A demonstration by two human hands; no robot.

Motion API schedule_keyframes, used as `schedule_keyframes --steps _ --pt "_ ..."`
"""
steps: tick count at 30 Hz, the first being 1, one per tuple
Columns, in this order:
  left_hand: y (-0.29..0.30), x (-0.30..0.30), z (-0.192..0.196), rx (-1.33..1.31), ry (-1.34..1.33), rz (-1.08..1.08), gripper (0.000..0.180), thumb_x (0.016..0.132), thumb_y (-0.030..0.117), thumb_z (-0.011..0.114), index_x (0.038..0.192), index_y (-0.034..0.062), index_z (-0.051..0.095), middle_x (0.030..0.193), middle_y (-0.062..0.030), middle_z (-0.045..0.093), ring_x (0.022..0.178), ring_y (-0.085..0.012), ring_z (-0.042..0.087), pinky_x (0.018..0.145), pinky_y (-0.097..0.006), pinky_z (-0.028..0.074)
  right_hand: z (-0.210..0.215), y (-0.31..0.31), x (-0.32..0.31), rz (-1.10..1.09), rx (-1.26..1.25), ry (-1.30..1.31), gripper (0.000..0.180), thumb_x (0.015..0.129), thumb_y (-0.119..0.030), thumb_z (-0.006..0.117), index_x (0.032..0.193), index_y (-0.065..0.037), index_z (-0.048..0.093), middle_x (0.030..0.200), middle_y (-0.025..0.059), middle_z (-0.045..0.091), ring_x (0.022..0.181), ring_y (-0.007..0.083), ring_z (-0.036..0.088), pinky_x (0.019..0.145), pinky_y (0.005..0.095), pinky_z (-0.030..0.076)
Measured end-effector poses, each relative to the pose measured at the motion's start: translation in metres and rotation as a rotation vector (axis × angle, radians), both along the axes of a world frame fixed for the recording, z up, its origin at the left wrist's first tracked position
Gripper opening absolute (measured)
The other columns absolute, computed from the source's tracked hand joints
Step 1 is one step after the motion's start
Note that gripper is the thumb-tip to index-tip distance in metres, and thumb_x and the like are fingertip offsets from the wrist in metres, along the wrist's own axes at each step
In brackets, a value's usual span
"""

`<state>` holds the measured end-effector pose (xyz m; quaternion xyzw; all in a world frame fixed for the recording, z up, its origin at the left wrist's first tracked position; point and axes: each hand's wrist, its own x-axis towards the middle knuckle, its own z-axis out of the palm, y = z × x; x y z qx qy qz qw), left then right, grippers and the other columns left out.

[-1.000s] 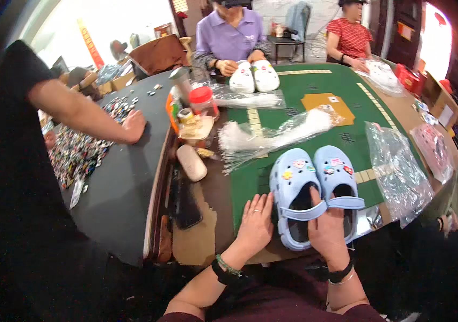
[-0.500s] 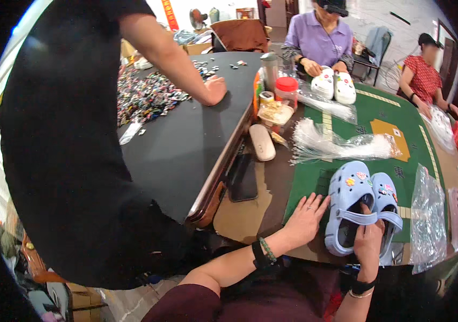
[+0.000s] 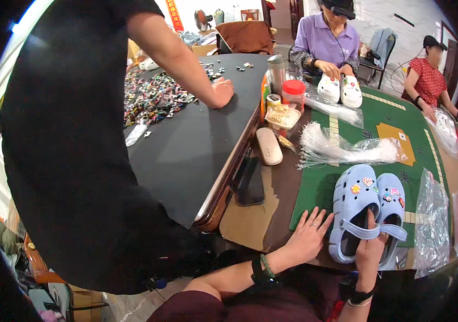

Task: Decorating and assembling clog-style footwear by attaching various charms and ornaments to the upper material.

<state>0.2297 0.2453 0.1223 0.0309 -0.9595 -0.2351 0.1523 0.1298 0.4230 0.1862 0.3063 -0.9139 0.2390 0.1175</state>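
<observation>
A pair of light blue clogs stands at the front of the green mat (image 3: 307, 201), toes pointing away from me. Colourful charms sit on the left clog (image 3: 347, 201) and on the right clog (image 3: 387, 185). My right hand (image 3: 370, 249) grips the pair where their inner sides meet, a finger reaching into the left clog's opening under the strap. My left hand (image 3: 310, 233) lies flat with fingers spread, its fingertips close to the left clog's outer side; whether they touch cannot be told. Behind the clogs lies a bundle of white plastic ties (image 3: 347, 147) in a clear bag.
Clear plastic bags (image 3: 432, 225) lie to the right. On the left are a phone (image 3: 250, 182), a pale case (image 3: 269, 146) and a red-lidded jar (image 3: 293, 94). Across the table, a person handles white clogs (image 3: 351, 92). A person in black leans over a dark table with charms (image 3: 154, 99).
The view has shifted slightly, moving everything a little right and down. Across the table, the person's hand has moved onto the white clogs. My hands keep their places at the blue clogs.
</observation>
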Motion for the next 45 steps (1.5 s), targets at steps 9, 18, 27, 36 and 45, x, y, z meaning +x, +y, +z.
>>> schedule_keyframes --steps 9,18,27,36,45 --pt "-0.002 0.002 0.003 0.048 0.115 -0.040 0.076 0.083 0.007 0.063 0.151 -0.0044 0.032 0.153 -0.0271 0.037 0.144 -0.0473 0.030 0.118 -0.061 0.020 -0.035 0.029 0.009 0.002 -0.186 0.104 0.060 0.090 0.010 0.049 0.148 -0.006 0.049 0.143 0.0182 0.056 0.132 0.0361 0.050 0.114 0.0423 0.034" --pt "-0.014 0.002 -0.003 0.751 0.116 -0.078 0.055 0.099 0.017 0.052 0.150 0.0015 0.038 0.153 -0.0212 0.041 0.145 -0.0382 0.035 0.119 -0.053 0.023 -0.047 0.055 0.016 0.176 -0.360 -0.136 0.066 0.086 0.008 0.058 0.149 -0.009 0.048 0.135 0.0294 0.057 0.117 0.0416 0.060 0.096 0.0486 0.048" --pt "0.007 0.020 0.066 0.672 0.416 -0.200 0.075 0.105 0.039 0.043 0.158 -0.0047 0.012 0.166 -0.0262 0.003 0.155 -0.0390 0.003 0.122 -0.050 0.006 -0.009 -0.028 0.035 0.232 -1.025 -0.375 0.055 0.091 -0.004 0.065 0.144 -0.004 0.050 0.131 0.0177 0.064 0.117 0.0271 0.062 0.101 0.0403 0.048" --pt "0.025 0.027 0.051 0.367 0.250 -0.162 0.084 0.104 0.049 0.040 0.158 -0.0062 0.006 0.164 -0.0325 -0.004 0.153 -0.0470 -0.003 0.120 -0.059 -0.002 -0.018 -0.013 0.032 0.250 -0.996 -0.499 0.052 0.092 -0.005 0.065 0.142 -0.003 0.051 0.130 0.0168 0.064 0.117 0.0264 0.062 0.101 0.0399 0.048" --pt "0.024 0.029 0.049 0.282 0.257 -0.276 0.090 0.103 0.055 0.040 0.158 -0.0064 0.006 0.162 -0.0357 -0.005 0.152 -0.0503 -0.004 0.119 -0.061 -0.002 -0.022 0.001 0.036 0.402 -0.932 -0.637 0.050 0.092 -0.007 0.066 0.140 -0.003 0.052 0.129 0.0160 0.065 0.116 0.0257 0.063 0.101 0.0394 0.048"
